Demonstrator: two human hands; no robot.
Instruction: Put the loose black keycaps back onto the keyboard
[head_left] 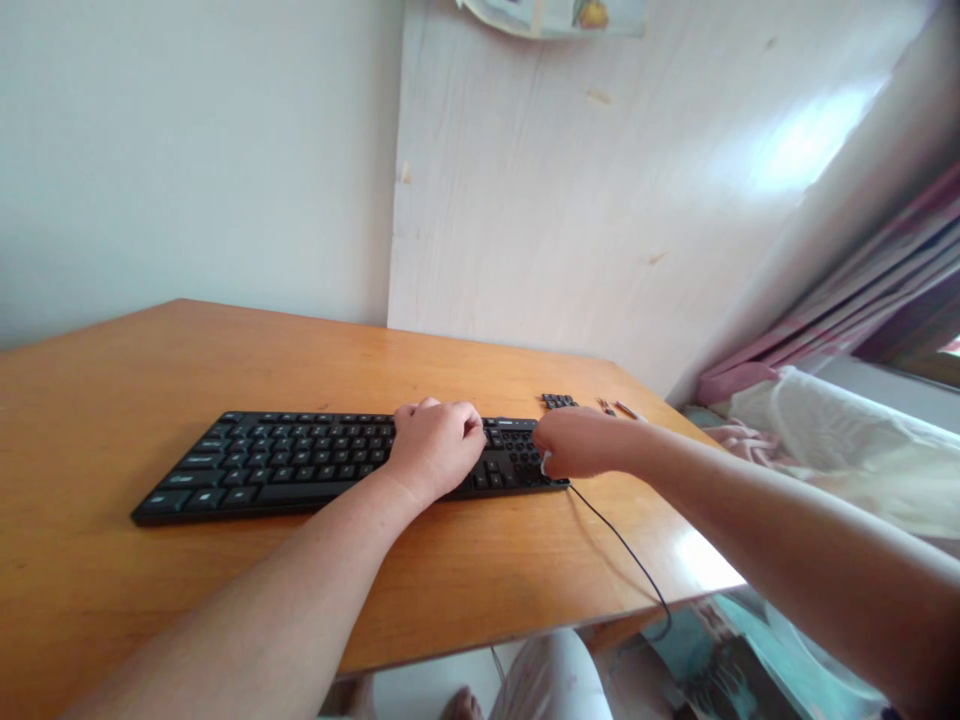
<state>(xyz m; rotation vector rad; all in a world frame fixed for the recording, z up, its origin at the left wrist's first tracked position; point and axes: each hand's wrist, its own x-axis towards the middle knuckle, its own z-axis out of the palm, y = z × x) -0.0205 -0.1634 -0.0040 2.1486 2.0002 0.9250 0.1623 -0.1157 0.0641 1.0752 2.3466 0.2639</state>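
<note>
A black keyboard (300, 455) lies on the wooden desk. My left hand (439, 440) rests on its right-centre part, fingers curled down against it, the fingertips hidden from me. Over the number pad (519, 452), where keycaps appear to be off, is my right hand (574, 443), closed with the knuckles up. A bit of something white, perhaps tissue (546, 463), shows beneath its fingers. Just beyond the right hand lies a group of loose black keycaps (559, 400).
Small thin items, one like a pen (628, 410), lie at the desk's far right. The keyboard cable (626, 545) runs over the front edge of the desk (420, 645). A wall stands behind; bedding (855, 450) is to the right.
</note>
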